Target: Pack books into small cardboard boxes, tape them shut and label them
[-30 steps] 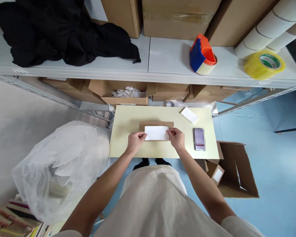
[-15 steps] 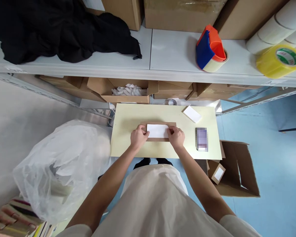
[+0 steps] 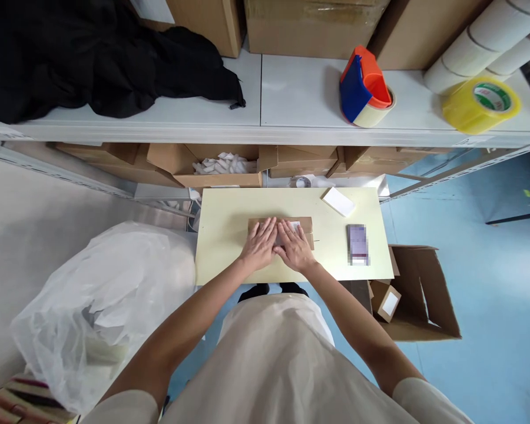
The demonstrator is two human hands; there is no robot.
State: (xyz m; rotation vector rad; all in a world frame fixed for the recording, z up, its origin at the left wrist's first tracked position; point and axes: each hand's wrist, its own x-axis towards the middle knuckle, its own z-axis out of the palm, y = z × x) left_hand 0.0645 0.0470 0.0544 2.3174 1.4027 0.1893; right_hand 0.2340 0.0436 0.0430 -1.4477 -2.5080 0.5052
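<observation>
A small brown cardboard box [image 3: 308,227] lies on the pale yellow tabletop [image 3: 223,235] in front of me. On its upper face is a white label [image 3: 295,225], mostly covered by my hands. My left hand [image 3: 260,244] rests flat on the label's left part, its fingers stretched out. Beside it, almost touching, my right hand [image 3: 294,244] lies flat on the right part with the fingers extended. Neither hand grips anything. A stack of white labels [image 3: 338,202] sits at the table's back right, and a blurred purple item [image 3: 357,244] lies nearer on the right.
Above the table's back runs a grey shelf [image 3: 300,88] with a tape dispenser [image 3: 365,88] and yellow tape roll [image 3: 481,105]. An open carton [image 3: 437,294] holding a labelled box [image 3: 388,303] stands right. A plastic bag [image 3: 110,306] bulges at left.
Both hands have gone from holding the white label by its ends to lying flat over it on the box, closer together. The view has shifted slightly.
</observation>
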